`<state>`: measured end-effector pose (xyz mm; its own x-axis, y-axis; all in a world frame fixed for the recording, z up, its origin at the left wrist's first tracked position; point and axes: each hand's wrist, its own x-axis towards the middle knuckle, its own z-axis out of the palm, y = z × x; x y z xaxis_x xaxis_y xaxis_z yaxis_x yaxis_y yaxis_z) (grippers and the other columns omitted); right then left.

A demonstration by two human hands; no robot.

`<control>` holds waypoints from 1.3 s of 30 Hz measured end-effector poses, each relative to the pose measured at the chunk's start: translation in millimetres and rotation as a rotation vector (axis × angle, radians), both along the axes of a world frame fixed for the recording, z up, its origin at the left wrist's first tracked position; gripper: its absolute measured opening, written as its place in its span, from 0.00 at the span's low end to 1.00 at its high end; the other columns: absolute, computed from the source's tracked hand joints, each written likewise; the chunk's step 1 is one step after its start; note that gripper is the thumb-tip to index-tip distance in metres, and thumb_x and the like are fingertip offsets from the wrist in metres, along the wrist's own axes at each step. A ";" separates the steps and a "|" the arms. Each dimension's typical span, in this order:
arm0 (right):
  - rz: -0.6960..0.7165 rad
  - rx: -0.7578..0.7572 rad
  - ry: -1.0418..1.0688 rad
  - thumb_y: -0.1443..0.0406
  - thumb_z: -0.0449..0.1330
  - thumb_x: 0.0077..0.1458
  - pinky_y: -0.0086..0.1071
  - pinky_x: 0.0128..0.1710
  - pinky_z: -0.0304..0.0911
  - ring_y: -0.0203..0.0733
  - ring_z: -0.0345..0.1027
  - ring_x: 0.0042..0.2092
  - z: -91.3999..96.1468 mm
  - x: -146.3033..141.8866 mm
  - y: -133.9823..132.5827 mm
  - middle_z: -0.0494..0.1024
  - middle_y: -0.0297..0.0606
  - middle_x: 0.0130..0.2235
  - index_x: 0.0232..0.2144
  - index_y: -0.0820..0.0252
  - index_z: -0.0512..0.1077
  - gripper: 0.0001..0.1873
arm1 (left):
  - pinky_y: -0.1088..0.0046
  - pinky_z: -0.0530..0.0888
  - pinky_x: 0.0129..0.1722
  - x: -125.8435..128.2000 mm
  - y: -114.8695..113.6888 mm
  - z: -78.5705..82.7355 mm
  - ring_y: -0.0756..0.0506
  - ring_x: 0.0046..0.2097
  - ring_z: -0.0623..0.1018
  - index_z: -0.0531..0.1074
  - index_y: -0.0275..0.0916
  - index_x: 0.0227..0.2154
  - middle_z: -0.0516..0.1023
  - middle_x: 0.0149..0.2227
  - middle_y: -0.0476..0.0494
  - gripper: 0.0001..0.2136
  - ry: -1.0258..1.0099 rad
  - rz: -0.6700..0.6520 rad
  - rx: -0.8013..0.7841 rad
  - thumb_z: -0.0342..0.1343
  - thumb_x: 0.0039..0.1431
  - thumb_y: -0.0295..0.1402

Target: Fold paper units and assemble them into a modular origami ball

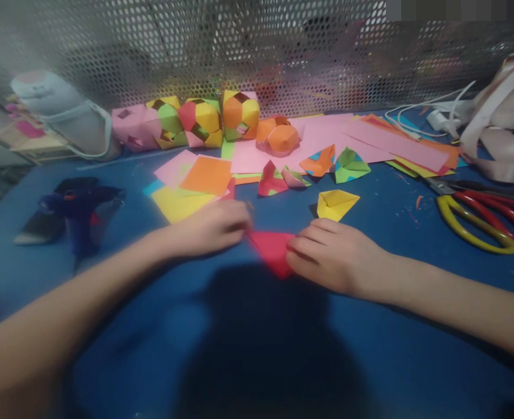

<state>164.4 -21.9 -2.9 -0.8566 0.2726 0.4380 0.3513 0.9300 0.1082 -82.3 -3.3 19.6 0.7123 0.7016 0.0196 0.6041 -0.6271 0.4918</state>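
Note:
A folded red paper triangle (272, 249) lies on the blue table (257, 349) between both hands. My left hand (211, 227) is curled, its fingertips pinching the triangle's left corner. My right hand (333, 256) rests palm down with fingers pressed together on the paper's right side. Just beyond my right hand sits a folded yellow paper piece (336, 203).
Several folded coloured pieces (315, 169) and paper cubes (204, 119) line the back, by loose coloured sheets (195, 180) and pink sheets (370, 142). Scissors with red and yellow handles (484, 215) lie right, a dark blue object (80, 212) left, and a perforated metal screen (257, 52) behind.

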 end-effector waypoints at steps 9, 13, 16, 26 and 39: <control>0.008 -0.015 -0.066 0.70 0.51 0.61 0.35 0.29 0.50 0.37 0.58 0.27 1.9 1.7 -5.7 0.73 0.37 0.25 0.21 0.60 0.71 0.17 | 0.74 0.67 0.37 -1.0 2.1 0.6 0.48 0.35 0.72 0.71 0.37 0.29 0.72 0.32 0.45 0.07 0.032 -0.011 0.030 0.48 0.57 0.28; 0.028 0.026 -0.102 0.71 0.51 0.61 0.35 0.30 0.48 0.37 0.56 0.27 2.1 2.5 -6.6 0.73 0.36 0.26 0.23 0.61 0.71 0.15 | 0.74 0.68 0.37 -1.1 2.0 2.3 0.49 0.35 0.72 0.71 0.37 0.30 0.73 0.32 0.45 0.08 0.059 -0.020 0.044 0.47 0.58 0.28; 0.046 0.045 -0.141 0.72 0.51 0.60 0.35 0.30 0.47 0.37 0.56 0.27 1.8 3.0 -6.9 0.73 0.37 0.27 0.24 0.62 0.71 0.14 | 0.74 0.68 0.37 -0.9 1.6 3.4 0.49 0.35 0.72 0.70 0.36 0.30 0.72 0.32 0.45 0.08 0.057 -0.032 0.054 0.47 0.58 0.28; 0.061 0.055 -0.265 0.72 0.52 0.59 0.35 0.30 0.43 0.38 0.54 0.28 2.6 6.1 -10.5 0.72 0.39 0.28 0.27 0.63 0.71 0.11 | 0.73 0.69 0.37 -4.3 4.5 1.5 0.48 0.35 0.73 0.71 0.36 0.30 0.73 0.32 0.45 0.07 0.093 -0.005 0.080 0.47 0.56 0.27; 0.114 0.088 -0.288 0.74 0.51 0.55 0.37 0.32 0.44 0.43 0.57 0.29 5.6 4.2 -14.8 0.72 0.42 0.26 0.25 0.61 0.70 0.10 | 0.72 0.72 0.39 52.2 -62.8 -9.8 0.48 0.37 0.74 0.70 0.34 0.34 0.75 0.34 0.42 0.12 0.109 -0.070 0.481 0.40 0.63 0.23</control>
